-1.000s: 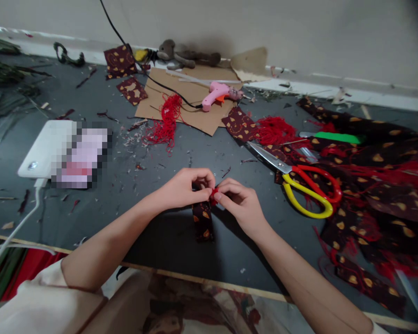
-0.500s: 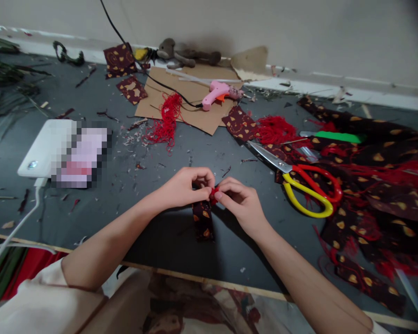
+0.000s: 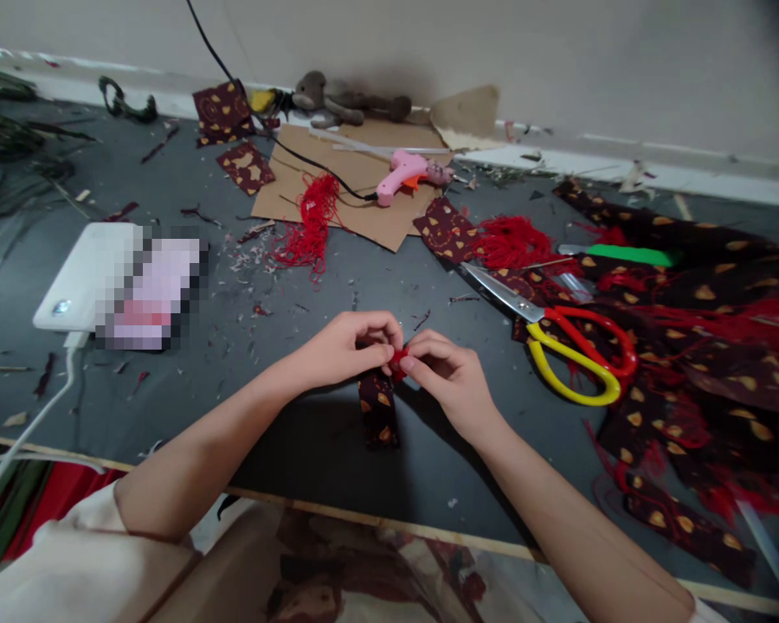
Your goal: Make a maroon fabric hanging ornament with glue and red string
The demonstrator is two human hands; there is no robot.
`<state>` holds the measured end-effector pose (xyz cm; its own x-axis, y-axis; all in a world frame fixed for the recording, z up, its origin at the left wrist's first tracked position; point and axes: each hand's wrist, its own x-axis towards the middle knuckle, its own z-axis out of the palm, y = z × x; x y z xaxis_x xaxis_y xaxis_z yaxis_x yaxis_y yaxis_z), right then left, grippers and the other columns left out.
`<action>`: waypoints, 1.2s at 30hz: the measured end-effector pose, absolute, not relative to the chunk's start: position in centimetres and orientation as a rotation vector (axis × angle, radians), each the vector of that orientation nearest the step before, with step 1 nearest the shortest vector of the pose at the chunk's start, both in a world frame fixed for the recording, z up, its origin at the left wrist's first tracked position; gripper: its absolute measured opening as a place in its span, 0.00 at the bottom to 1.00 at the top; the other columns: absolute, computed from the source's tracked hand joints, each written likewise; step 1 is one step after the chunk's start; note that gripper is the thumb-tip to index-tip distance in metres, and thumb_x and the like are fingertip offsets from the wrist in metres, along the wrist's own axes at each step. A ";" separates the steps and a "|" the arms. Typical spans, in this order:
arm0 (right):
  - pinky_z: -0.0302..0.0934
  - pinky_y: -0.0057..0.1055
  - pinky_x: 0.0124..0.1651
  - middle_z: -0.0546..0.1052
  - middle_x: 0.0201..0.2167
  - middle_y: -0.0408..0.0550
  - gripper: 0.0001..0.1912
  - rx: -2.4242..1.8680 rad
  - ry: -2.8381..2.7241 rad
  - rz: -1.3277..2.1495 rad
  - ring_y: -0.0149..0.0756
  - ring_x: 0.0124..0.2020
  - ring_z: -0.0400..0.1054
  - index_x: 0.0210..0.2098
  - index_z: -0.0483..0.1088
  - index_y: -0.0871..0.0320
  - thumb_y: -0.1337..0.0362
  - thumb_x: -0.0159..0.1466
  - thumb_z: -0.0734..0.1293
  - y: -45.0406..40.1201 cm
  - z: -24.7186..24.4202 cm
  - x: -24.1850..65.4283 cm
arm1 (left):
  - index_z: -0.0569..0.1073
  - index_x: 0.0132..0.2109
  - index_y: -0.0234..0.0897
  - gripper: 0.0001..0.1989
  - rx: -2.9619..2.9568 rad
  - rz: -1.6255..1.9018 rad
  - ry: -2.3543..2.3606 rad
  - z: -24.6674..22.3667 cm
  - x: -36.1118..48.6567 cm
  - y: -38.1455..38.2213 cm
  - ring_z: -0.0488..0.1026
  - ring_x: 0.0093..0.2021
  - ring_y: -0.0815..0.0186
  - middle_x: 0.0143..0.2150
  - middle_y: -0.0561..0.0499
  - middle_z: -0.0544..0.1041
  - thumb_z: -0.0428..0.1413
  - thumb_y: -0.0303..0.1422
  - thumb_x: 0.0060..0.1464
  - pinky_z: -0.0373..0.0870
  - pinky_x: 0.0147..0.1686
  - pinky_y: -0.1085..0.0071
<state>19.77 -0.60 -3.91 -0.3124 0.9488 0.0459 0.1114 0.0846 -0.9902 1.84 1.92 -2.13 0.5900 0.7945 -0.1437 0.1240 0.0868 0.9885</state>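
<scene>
Near the table's front edge my left hand (image 3: pixel 350 350) and my right hand (image 3: pixel 451 381) meet, fingertips almost touching. Between them is a small bunch of red thread (image 3: pixel 398 365), pinched by the fingers of both hands. A dark patterned fabric strip (image 3: pixel 377 414) with gold shapes hangs down below my left fingers; its upper end is hidden by them. To the right of my right hand lie scissors (image 3: pixel 538 322) with one red and one yellow handle, their blades pointing to the upper left.
A pink glue gun (image 3: pixel 402 176) and a red thread bundle (image 3: pixel 315 216) lie on cardboard (image 3: pixel 363 227). A white power bank (image 3: pixel 78 277) and a blurred phone (image 3: pixel 152 294) are at left. Patterned fabric (image 3: pixel 707 363) with red threads covers the right side.
My left fingers have shifted very slightly at the red thread. The rest looks the same.
</scene>
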 end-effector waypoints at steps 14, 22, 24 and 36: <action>0.57 0.32 0.34 0.69 0.25 0.43 0.05 -1.074 -1.553 1.330 0.31 0.29 0.64 0.25 0.72 0.57 0.65 0.58 0.67 -0.6 -3.8 19.7 | 0.64 0.30 0.34 0.02 1.499 0.628 0.869 -2.1 2.0 1.9 0.70 0.27 0.74 0.25 0.56 0.69 0.50 0.24 0.49 0.65 0.30 0.77; 0.57 0.32 0.34 0.70 0.26 0.43 0.05 -1.069 -1.548 1.338 0.31 0.29 0.64 0.25 0.73 0.57 0.65 0.58 0.67 -0.6 -4.0 19.7 | 0.64 0.30 0.34 0.02 1.477 0.644 0.863 -2.0 1.9 1.7 0.71 0.28 0.73 0.26 0.56 0.69 0.50 0.24 0.48 0.66 0.31 0.76; 0.57 0.32 0.34 0.70 0.26 0.43 0.05 -1.068 -1.553 1.334 0.31 0.29 0.64 0.26 0.73 0.57 0.65 0.58 0.67 -0.6 -4.0 19.7 | 0.65 0.32 0.34 0.02 1.473 0.637 0.845 -2.0 1.9 1.8 0.71 0.28 0.73 0.26 0.56 0.70 0.50 0.24 0.48 0.66 0.32 0.76; 0.58 0.31 0.33 0.70 0.26 0.43 0.06 -1.073 -1.561 1.315 0.31 0.29 0.64 0.26 0.72 0.57 0.64 0.58 0.67 -0.5 -4.0 19.8 | 0.65 0.30 0.34 0.02 1.527 0.627 0.878 -2.1 1.9 1.8 0.70 0.28 0.73 0.26 0.57 0.68 0.50 0.24 0.48 0.65 0.31 0.76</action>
